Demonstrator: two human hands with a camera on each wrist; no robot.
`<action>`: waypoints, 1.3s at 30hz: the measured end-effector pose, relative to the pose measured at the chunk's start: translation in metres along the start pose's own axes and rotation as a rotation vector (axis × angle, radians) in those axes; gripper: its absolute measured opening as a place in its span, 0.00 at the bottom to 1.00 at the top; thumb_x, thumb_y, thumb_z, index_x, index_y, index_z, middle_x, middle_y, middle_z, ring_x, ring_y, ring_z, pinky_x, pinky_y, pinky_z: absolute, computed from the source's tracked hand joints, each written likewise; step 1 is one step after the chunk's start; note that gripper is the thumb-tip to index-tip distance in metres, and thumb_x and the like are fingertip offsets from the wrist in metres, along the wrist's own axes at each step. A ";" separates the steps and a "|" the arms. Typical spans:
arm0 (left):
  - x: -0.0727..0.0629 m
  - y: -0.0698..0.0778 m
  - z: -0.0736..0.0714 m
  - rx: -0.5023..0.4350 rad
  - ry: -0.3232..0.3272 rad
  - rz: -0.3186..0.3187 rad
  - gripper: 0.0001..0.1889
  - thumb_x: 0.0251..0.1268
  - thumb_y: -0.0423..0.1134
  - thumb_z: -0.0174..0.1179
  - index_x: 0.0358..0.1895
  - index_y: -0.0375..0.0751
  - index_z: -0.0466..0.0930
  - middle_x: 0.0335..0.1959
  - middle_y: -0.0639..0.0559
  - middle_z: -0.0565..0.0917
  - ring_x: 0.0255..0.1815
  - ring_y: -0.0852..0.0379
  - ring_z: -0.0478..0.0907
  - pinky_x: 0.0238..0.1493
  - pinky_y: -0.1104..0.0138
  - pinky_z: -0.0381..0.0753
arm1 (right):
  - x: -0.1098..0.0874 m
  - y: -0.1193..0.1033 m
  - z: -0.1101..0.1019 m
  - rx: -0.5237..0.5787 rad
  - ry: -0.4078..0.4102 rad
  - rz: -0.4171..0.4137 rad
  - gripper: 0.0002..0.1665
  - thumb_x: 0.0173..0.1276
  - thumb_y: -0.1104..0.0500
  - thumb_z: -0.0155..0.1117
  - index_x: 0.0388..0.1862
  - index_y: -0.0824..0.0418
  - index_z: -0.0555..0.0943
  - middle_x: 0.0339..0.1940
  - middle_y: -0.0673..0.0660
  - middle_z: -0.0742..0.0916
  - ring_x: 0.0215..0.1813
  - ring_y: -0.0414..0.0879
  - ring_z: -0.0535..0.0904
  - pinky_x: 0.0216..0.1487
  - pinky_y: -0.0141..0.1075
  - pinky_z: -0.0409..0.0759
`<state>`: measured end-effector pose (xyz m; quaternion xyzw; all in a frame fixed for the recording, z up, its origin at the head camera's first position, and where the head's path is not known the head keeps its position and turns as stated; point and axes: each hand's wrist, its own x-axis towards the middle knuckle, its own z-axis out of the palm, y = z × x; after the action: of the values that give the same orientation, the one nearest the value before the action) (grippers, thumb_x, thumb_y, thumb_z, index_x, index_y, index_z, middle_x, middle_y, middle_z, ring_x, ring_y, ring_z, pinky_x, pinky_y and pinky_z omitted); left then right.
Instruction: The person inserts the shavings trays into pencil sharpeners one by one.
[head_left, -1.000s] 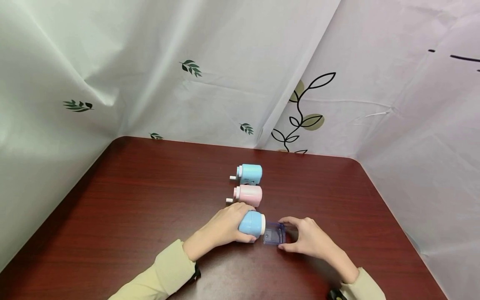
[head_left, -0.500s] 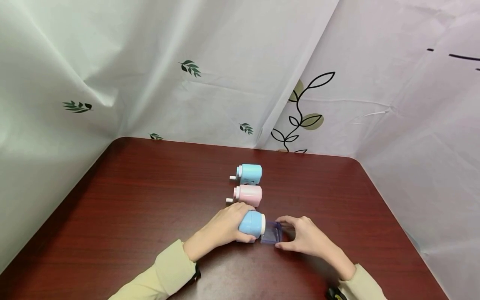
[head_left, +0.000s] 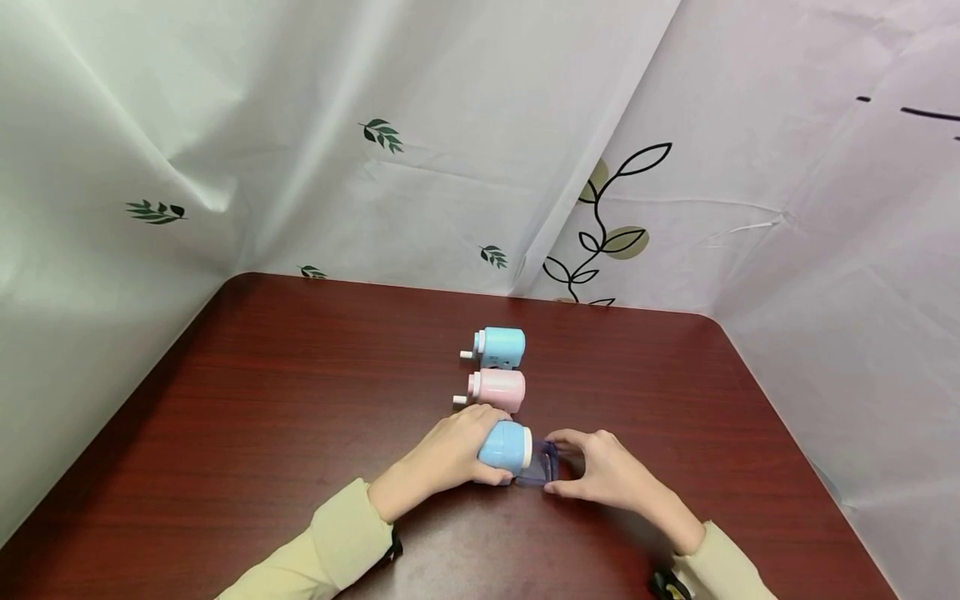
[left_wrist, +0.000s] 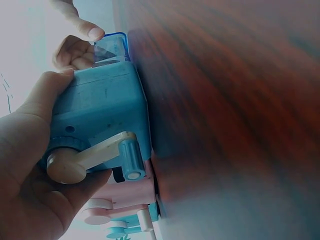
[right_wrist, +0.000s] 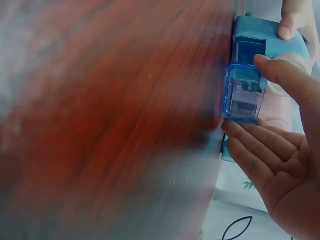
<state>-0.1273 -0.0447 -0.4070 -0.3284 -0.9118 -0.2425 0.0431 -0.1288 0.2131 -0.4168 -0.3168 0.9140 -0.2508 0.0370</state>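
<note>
A blue crank pencil sharpener (head_left: 501,447) lies on the table, and my left hand (head_left: 459,450) grips its body from the left. Its crank handle (left_wrist: 131,157) shows in the left wrist view. My right hand (head_left: 613,471) pinches a clear bluish shavings drawer (right_wrist: 243,95) between thumb and fingertips, just right of the sharpener. In the right wrist view the drawer lines up with the rectangular slot (right_wrist: 250,50) in the sharpener's end. How far it sits inside that slot I cannot tell.
Behind the hands, a pink sharpener (head_left: 501,390) and a light blue sharpener (head_left: 502,347) stand in a row, cranks pointing left. The dark red table (head_left: 315,358) is bordered by a white patterned curtain (head_left: 420,200) at the back and sides.
My right hand has moved a little left with the drawer, bringing it closer to the sharpener's end. The left hand and the sharpener have stayed in place.
</note>
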 end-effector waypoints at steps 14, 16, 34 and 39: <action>0.001 -0.001 0.002 0.011 0.007 0.007 0.33 0.45 0.53 0.72 0.54 0.41 0.75 0.47 0.50 0.80 0.45 0.57 0.76 0.43 0.62 0.79 | 0.009 -0.002 0.002 0.006 -0.002 -0.034 0.32 0.50 0.46 0.77 0.51 0.61 0.80 0.45 0.53 0.89 0.47 0.39 0.85 0.46 0.33 0.82; 0.000 -0.001 0.002 0.011 0.012 0.011 0.32 0.45 0.53 0.72 0.54 0.41 0.75 0.47 0.50 0.80 0.45 0.57 0.76 0.43 0.62 0.79 | 0.009 -0.002 0.002 0.017 -0.009 -0.033 0.32 0.51 0.46 0.77 0.51 0.61 0.79 0.46 0.54 0.88 0.48 0.40 0.85 0.46 0.34 0.82; 0.001 0.000 0.003 0.014 0.021 0.007 0.32 0.44 0.55 0.72 0.52 0.43 0.75 0.46 0.52 0.80 0.43 0.58 0.76 0.40 0.65 0.79 | 0.018 -0.008 0.005 0.060 -0.029 -0.032 0.35 0.50 0.47 0.77 0.53 0.63 0.79 0.48 0.55 0.88 0.49 0.42 0.85 0.47 0.32 0.82; 0.001 0.001 0.002 0.018 0.028 0.013 0.32 0.44 0.54 0.72 0.52 0.42 0.75 0.46 0.51 0.80 0.43 0.57 0.76 0.40 0.64 0.79 | 0.021 -0.009 0.006 0.088 -0.033 -0.029 0.35 0.49 0.47 0.78 0.54 0.63 0.79 0.48 0.54 0.88 0.49 0.41 0.85 0.47 0.31 0.82</action>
<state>-0.1272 -0.0431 -0.4081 -0.3304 -0.9112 -0.2385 0.0603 -0.1386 0.1918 -0.4159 -0.3322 0.8966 -0.2860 0.0624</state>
